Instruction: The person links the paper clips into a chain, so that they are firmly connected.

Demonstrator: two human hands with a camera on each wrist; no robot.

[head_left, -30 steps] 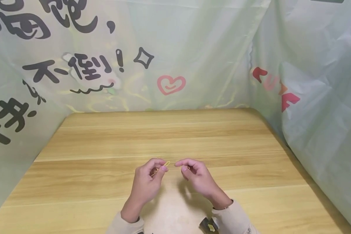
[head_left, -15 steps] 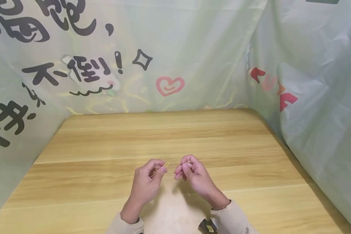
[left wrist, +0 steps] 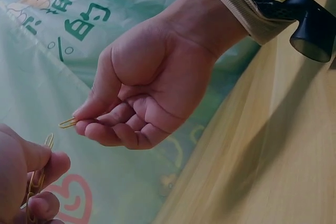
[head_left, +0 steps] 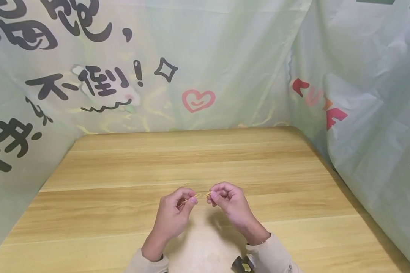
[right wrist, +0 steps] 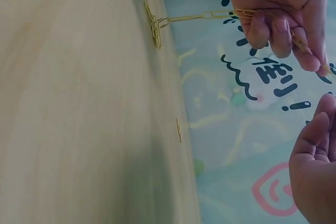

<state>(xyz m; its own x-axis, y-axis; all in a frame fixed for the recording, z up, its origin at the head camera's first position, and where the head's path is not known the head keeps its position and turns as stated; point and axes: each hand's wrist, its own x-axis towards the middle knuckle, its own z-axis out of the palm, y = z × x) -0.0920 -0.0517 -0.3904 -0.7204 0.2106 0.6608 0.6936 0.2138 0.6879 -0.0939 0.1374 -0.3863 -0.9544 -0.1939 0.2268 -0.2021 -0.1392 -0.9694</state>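
Note:
My left hand [head_left: 174, 212] pinches a gold paper clip [left wrist: 49, 140] between thumb and index finger, its looped end sticking up past the fingertips. From it a chain of linked paper clips [right wrist: 207, 15] runs through the fingers and trails to the table, where its end lies bunched. Facing it, my right hand [head_left: 235, 206] holds a single gold paper clip [left wrist: 67, 123] between thumb and fingertip, the end pointing at the left hand's clip. A small gap separates the two clips. In the right wrist view, the right hand's clip is hidden.
Beyond the hands, a loose paper clip [right wrist: 179, 129] lies on the wooden table [head_left: 191, 159]. Printed fabric [head_left: 242, 68] hangs along the table's back and sides. A dark camera mount [head_left: 243, 263] sits at the right sleeve.
My right hand's extended index finger has curled in, and its clip now pokes out from the fingertips toward the left hand. The left hand stays almost in place, its clip tilting slightly lower.

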